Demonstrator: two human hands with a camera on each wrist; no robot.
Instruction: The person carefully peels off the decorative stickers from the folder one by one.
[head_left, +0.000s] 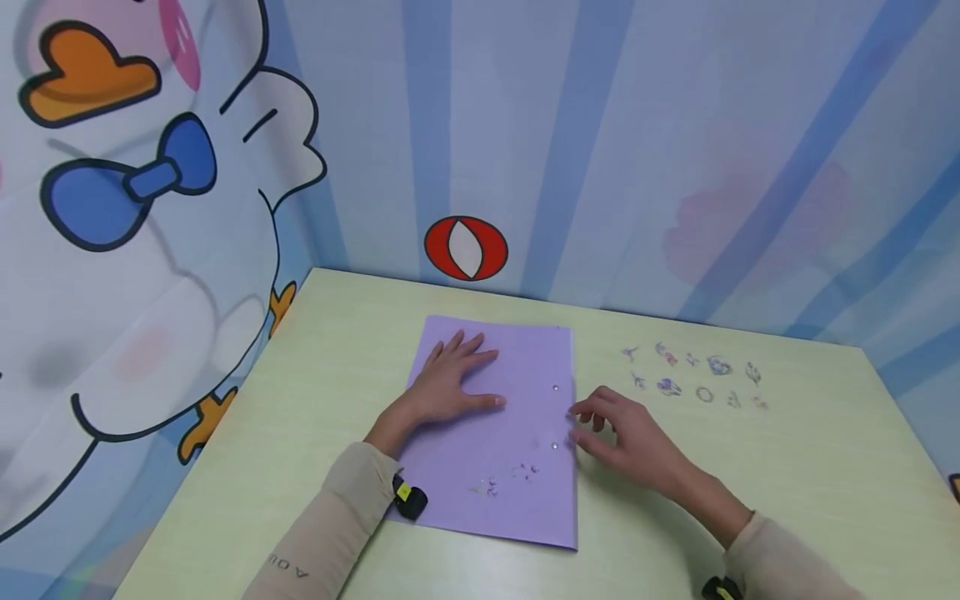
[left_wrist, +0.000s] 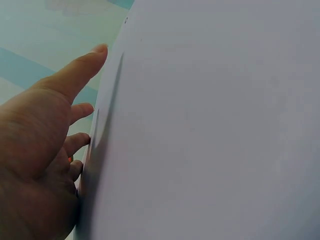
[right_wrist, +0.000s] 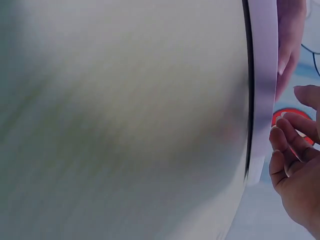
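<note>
A purple folder point(head_left: 517, 358) with two small round metal studs along its right side lies on the table. My left hand point(head_left: 450, 383) rests on its upper left part, fingers spread and thumb stretched out to the right. In the left wrist view the left hand point(left_wrist: 40, 145) is beside the pale sheet-like surface of the folder point(left_wrist: 200, 120). My right hand point(head_left: 630, 437) is at the folder's right edge, fingers loosely bent and thumb apart from them. Nothing shows between the fingers of the right hand point(right_wrist: 300, 155) in the right wrist view, where the folder's edge point(right_wrist: 263, 80) runs close by.
Small flower-like stickers point(head_left: 525, 472) lie on the folder's lower part. To the right, several small decorative pieces point(head_left: 669, 387), including a ring shape point(head_left: 703, 394), lie in two rows on the pale table point(head_left: 787, 475). A cartoon-printed cloth wall point(head_left: 510, 125) stands behind the table.
</note>
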